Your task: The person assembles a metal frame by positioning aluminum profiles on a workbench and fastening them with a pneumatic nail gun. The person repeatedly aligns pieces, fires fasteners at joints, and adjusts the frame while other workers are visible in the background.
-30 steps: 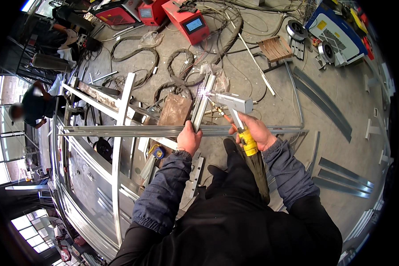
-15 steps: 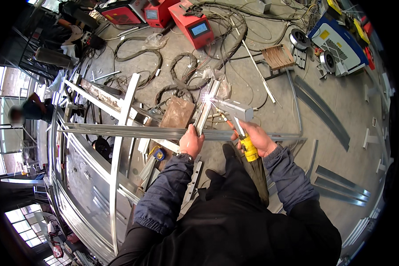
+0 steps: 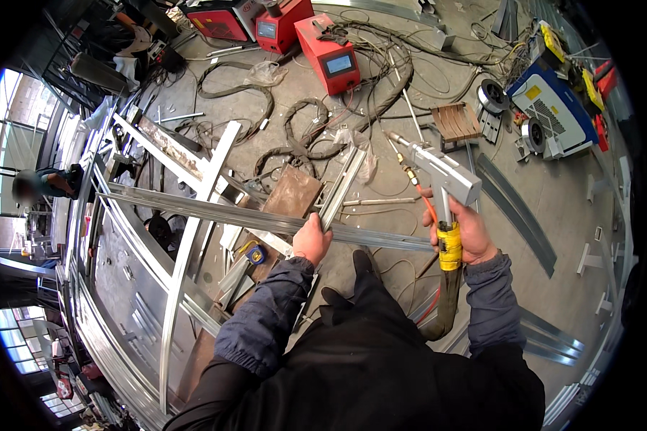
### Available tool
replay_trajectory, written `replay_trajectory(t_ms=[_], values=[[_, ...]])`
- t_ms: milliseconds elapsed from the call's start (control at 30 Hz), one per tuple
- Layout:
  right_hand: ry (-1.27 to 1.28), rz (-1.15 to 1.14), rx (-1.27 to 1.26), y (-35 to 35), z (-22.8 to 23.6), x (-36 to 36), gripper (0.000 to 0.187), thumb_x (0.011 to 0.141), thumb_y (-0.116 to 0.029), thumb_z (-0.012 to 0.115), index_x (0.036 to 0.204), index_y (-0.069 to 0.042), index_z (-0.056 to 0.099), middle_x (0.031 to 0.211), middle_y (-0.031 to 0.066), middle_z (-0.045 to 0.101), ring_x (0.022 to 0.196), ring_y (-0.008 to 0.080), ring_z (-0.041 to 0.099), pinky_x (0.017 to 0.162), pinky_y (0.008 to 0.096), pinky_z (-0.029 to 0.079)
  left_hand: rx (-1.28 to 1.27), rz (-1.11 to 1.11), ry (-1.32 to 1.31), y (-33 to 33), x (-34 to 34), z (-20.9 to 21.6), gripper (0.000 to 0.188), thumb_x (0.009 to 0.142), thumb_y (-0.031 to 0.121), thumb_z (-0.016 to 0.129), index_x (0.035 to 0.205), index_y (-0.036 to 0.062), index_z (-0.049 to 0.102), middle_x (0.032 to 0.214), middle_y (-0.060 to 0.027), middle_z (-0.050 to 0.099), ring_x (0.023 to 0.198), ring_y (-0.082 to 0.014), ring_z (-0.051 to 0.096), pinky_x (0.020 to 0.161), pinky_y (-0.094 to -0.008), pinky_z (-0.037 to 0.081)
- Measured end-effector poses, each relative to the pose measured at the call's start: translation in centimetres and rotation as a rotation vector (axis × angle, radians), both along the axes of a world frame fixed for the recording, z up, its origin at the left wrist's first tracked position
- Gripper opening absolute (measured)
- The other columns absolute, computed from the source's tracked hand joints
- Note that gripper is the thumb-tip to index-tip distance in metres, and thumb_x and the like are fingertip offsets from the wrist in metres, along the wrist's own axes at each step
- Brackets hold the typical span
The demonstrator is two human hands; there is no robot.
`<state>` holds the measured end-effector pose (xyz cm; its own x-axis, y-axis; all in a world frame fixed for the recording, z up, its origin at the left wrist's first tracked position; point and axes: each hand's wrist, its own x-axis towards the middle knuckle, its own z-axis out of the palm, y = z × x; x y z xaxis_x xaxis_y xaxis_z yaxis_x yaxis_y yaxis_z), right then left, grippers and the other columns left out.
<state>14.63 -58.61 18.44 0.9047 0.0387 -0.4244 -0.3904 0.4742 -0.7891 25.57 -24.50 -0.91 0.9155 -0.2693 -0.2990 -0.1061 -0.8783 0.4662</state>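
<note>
My right hand (image 3: 474,235) is wrapped round the grip of a welding gun (image 3: 444,171). The gun has a boxy silver body, yellow tape (image 3: 449,248) about the handle and a thick sleeved cable (image 3: 447,305) below. Its nozzle points up and left, apart from the metal, and no spark shows. A thin brass-ended orange hose runs alongside. Closed on the near end of a short silver metal profile (image 3: 343,185) is my left hand (image 3: 311,241). That piece slants away from me, and a long metal profile (image 3: 237,213) crosses at the same hand.
Several metal bars (image 3: 176,302) lie on the left beside a blue tape measure (image 3: 254,253). A rusty plate (image 3: 293,192) sits behind my left hand. Cables (image 3: 305,118) and red machines (image 3: 328,54) are farther off. A blue machine (image 3: 553,104) stands right; another person (image 3: 57,181) is far left.
The bright spark on the short profile has gone out. My right hand has drawn the welding gun away to the right; my left hand stays on the metal.
</note>
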Motion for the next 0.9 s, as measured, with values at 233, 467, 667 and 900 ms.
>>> replay_trajectory(t_ms=[233,467,667,900], values=[[-0.272,-0.145,-0.075,-6.7,14.5,6.0,0.063,0.111,-0.053,0.051,0.152,-0.006,0.053,0.101,0.0078,0.071,0.070,0.0143,0.072,0.057,0.0321,0.059,-0.001,-0.003,0.020,0.3,0.1,0.2,0.044,0.090,0.032,0.077,0.111,0.0038,0.052,0.096,-0.0266,0.073,0.094,-0.0482,0.072,0.082,-0.0574,0.057],[-0.786,-0.172,0.248,-2.7,21.5,11.6,0.082,0.105,-0.059,0.061,0.165,-0.009,0.036,0.100,0.0139,0.067,0.077,0.0229,0.072,0.059,0.0405,0.065,-0.024,-0.010,0.002,0.7,0.4,-0.3,0.044,0.090,0.032,0.077,0.113,0.0029,0.053,0.098,-0.0257,0.074,0.095,-0.0467,0.073,0.082,-0.0559,0.057],[-0.550,-0.107,0.143,5.8,6.7,12.1,0.090,0.103,-0.068,0.057,0.168,-0.016,0.026,0.091,0.0059,0.058,0.061,0.0189,0.065,0.050,0.0375,0.062,-0.116,-0.022,0.070,2.1,0.2,1.2,0.043,0.092,0.027,0.077,0.120,0.0023,0.055,0.108,-0.0258,0.074,0.106,-0.0464,0.072,0.090,-0.0563,0.057],[-0.402,-0.189,0.161,12.8,3.2,13.0,0.070,0.112,-0.055,0.051,0.166,-0.015,0.033,0.091,0.0055,0.060,0.063,0.0156,0.065,0.049,0.0331,0.060,-0.208,-0.016,0.077,1.5,0.1,-2.2,0.044,0.088,0.022,0.077,0.120,0.0008,0.054,0.105,-0.0245,0.073,0.102,-0.0456,0.072,0.087,-0.0538,0.058]])
